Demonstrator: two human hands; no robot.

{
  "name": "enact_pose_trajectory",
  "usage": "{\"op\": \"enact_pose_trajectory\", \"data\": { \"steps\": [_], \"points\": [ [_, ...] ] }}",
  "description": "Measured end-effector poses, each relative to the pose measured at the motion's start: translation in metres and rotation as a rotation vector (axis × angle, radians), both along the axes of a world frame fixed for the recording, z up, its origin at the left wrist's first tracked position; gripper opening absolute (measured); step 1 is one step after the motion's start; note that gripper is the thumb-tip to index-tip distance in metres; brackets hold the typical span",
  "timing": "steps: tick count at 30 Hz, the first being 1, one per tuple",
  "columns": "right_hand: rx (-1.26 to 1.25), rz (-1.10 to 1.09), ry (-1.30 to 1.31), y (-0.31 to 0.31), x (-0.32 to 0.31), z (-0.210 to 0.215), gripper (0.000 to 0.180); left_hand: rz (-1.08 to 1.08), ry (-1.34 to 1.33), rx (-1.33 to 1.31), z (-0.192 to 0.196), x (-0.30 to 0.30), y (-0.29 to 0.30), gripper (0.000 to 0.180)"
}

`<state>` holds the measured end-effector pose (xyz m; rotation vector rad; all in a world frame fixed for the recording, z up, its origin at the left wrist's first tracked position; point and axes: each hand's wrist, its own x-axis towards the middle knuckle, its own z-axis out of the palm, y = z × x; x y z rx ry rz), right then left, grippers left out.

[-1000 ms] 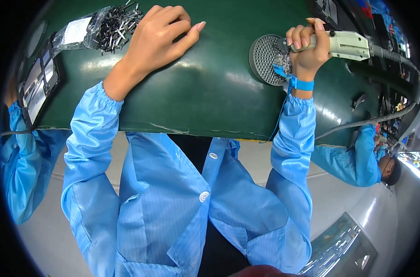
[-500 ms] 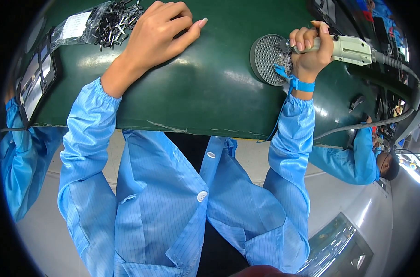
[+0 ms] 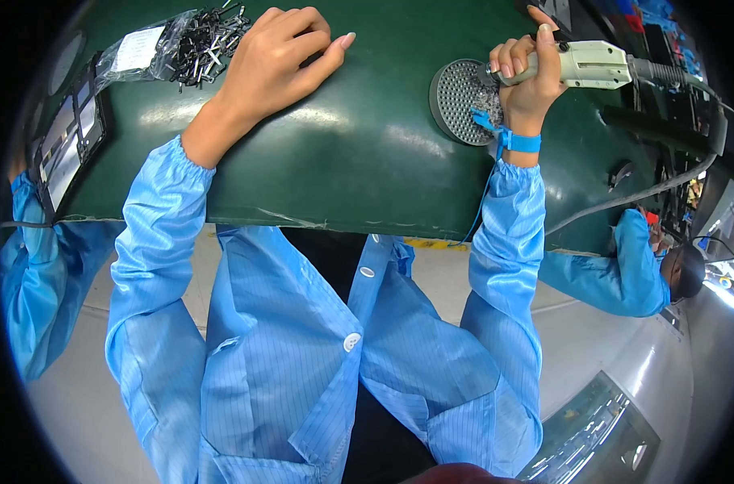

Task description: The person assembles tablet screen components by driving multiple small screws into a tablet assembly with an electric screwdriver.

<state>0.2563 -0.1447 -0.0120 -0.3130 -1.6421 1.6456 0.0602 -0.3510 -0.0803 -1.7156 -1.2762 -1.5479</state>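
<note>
My right hand [image 3: 530, 74] is wrapped round a pale electric screwdriver [image 3: 594, 64], its tip end over a round grey perforated tray [image 3: 451, 95]. Small silver screws [image 3: 488, 98] lie in that tray, beneath the tool and beside my wrist. One finger of this hand sticks up off the grip. A blue wrist strap [image 3: 522, 142] with a cord circles my right wrist. On the green table, my left hand [image 3: 282, 58] rests loosely bent, thumb stretched out and apart from the fingers; some fingertips are hidden. Right by it lies a heap of small black and silver parts [image 3: 207, 50].
A clear plastic bag [image 3: 173, 36] with a white label [image 3: 138, 48] sits at the far left beside a black-framed panel [image 3: 70, 145]. The screwdriver's grey cable [image 3: 625, 198] loops along the right. Co-workers' blue sleeves [image 3: 605, 282] show at both sides.
My right hand and the screwdriver have shifted a little to the left, with one finger lifting higher. My left hand keeps its place. The co-worker at right has moved slightly.
</note>
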Motion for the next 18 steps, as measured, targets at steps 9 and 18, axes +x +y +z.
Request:
{"op": "enact_pose_trajectory", "data": {
  "steps": [9,18],
  "points": [
    [0.008,0.018,0.106,-0.002,0.006,0.034,0.048,0.064,-0.37,-0.484,0.081,0.024,0.029,0.051],
    [-0.116,-0.033,0.096,-0.031,0.003,0.034,0.03,0.224,-0.605,-0.986,0.036,-0.02,0.297,0.091]
  ]
}}
